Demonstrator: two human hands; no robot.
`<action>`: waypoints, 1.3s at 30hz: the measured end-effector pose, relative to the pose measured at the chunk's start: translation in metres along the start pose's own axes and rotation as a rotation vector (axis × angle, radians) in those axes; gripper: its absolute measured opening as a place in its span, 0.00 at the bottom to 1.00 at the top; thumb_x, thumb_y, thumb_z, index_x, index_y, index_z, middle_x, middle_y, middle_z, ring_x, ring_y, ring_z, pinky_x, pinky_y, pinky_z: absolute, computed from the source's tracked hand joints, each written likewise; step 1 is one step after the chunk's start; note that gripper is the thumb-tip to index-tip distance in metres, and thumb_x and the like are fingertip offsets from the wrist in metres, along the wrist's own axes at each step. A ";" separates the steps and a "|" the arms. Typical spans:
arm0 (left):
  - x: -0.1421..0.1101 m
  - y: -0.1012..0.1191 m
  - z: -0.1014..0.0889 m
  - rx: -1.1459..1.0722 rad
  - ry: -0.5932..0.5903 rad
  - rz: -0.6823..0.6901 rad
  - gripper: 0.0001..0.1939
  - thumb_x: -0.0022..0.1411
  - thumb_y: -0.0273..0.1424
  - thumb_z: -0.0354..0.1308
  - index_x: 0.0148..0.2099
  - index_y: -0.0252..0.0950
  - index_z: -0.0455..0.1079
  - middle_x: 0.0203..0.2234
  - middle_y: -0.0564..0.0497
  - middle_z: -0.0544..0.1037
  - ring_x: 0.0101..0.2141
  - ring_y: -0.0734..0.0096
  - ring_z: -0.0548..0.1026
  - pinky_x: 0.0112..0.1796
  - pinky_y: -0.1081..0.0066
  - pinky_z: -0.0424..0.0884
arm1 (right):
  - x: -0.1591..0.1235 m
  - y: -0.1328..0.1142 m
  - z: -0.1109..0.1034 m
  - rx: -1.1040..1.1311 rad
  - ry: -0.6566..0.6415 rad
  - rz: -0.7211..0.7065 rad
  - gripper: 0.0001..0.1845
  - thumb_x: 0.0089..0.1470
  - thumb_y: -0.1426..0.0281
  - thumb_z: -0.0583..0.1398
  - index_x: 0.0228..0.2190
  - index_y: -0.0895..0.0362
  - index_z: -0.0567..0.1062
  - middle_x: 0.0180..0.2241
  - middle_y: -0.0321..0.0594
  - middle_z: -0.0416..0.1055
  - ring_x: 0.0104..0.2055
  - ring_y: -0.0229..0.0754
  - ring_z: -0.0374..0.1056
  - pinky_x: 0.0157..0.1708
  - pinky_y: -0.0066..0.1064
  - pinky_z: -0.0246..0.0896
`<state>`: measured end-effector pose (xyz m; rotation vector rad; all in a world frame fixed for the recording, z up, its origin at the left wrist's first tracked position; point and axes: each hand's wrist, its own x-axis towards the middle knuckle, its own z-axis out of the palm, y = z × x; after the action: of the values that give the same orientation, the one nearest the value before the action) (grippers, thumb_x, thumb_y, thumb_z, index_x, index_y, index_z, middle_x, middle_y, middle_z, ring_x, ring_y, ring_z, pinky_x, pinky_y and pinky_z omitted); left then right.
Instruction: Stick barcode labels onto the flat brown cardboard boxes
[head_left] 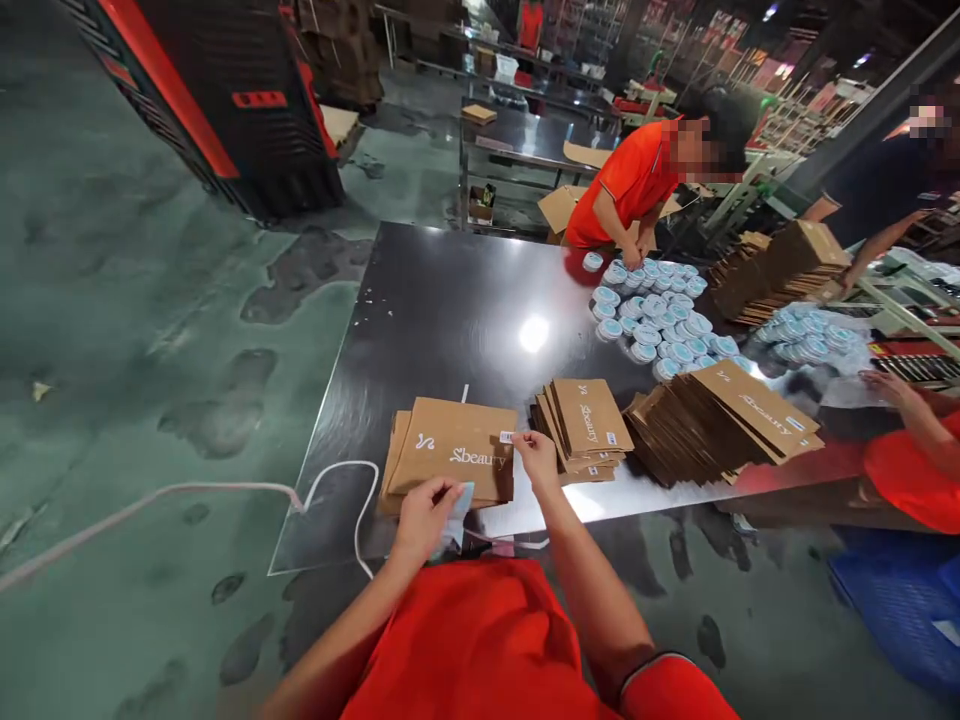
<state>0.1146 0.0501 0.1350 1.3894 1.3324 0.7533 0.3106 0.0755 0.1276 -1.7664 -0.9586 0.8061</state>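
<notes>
Along the near edge of the steel surface [450,300], right hand [535,458] pinches a small white label [507,437] at the corner of a flat brown carton [448,455]; left hand [424,518] grips a pale blue sheet [459,515]. Carton stacks [583,430] sit just beside; round tins [645,320] lie beyond, near a co-worker's hand [632,255].

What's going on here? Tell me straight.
A person's right hand is at a small white label on a kraft "Sbeauty" carton flat, while the left hand holds a pale blue slip. More flats sit stacked on the steel table. A co-worker leans over round blue-lidded tins.
</notes>
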 end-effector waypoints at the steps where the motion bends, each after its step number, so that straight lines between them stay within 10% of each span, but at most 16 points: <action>1: 0.005 -0.006 0.002 -0.012 -0.001 -0.025 0.16 0.51 0.43 0.54 0.25 0.36 0.72 0.19 0.53 0.74 0.23 0.70 0.68 0.26 0.73 0.62 | 0.010 0.009 0.002 -0.010 -0.012 0.027 0.13 0.42 0.61 0.58 0.16 0.57 0.68 0.19 0.34 0.65 0.25 0.37 0.60 0.28 0.29 0.55; 19: 0.017 -0.033 0.004 -0.046 -0.027 -0.111 0.17 0.50 0.45 0.56 0.22 0.35 0.69 0.15 0.56 0.68 0.20 0.73 0.64 0.24 0.74 0.59 | 0.024 0.023 0.021 -0.358 0.062 -0.007 0.14 0.39 0.63 0.63 0.15 0.54 0.64 0.20 0.36 0.65 0.26 0.40 0.60 0.30 0.31 0.52; 30: 0.016 -0.034 0.005 -0.136 -0.031 -0.098 0.17 0.50 0.45 0.57 0.22 0.35 0.68 0.15 0.55 0.70 0.21 0.72 0.67 0.24 0.73 0.63 | 0.027 0.031 0.012 0.214 -0.124 0.127 0.19 0.38 0.61 0.63 0.33 0.59 0.71 0.23 0.35 0.69 0.24 0.39 0.64 0.23 0.31 0.61; 35: 0.004 -0.023 0.000 -0.292 -0.033 -0.073 0.14 0.53 0.43 0.55 0.35 0.37 0.66 0.28 0.49 0.79 0.31 0.64 0.77 0.34 0.67 0.71 | 0.030 0.020 -0.018 0.243 -0.130 0.056 0.24 0.37 0.62 0.65 0.38 0.57 0.70 0.21 0.32 0.65 0.21 0.38 0.61 0.17 0.27 0.53; 39: -0.008 -0.003 -0.007 -0.274 0.008 -0.021 0.09 0.55 0.37 0.54 0.37 0.38 0.65 0.27 0.50 0.79 0.31 0.64 0.78 0.37 0.66 0.71 | 0.055 0.028 -0.085 0.238 0.194 0.049 0.30 0.39 0.55 0.62 0.43 0.54 0.63 0.27 0.35 0.66 0.24 0.38 0.62 0.19 0.29 0.57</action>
<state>0.1058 0.0440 0.1360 1.1544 1.1977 0.8919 0.4152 0.0809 0.1252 -1.6313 -0.6652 0.7322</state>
